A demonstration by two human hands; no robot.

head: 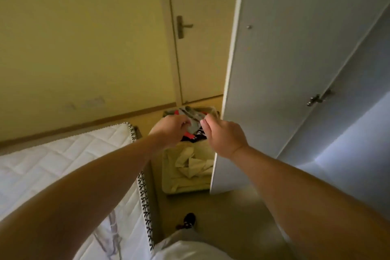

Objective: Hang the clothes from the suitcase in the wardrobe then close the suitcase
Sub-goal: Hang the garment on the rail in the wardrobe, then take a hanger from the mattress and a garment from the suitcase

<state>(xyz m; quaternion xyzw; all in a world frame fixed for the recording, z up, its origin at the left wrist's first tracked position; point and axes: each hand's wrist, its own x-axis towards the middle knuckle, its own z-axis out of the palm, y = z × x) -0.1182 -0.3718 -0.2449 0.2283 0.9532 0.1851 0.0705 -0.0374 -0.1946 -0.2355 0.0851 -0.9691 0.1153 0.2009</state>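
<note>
Centre of the frame: grey garment (pixel 193 119), bunched and creased (pattern too blurred to read), pinched by curled fingers of left hand (pixel 172 131) and right hand (pixel 223 137), held above open suitcase (pixel 185 188) on the floor, between bed (pixel 63 164) and white wardrobe door (pixel 274 69).

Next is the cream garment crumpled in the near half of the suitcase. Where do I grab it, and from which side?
Probably best to pinch the raised folds at the middle of the cream garment, coming down from above on the bed side. The open wardrobe door covers the right edge of the suitcase, and the flatter fabric around the folds offers little grip.
</note>
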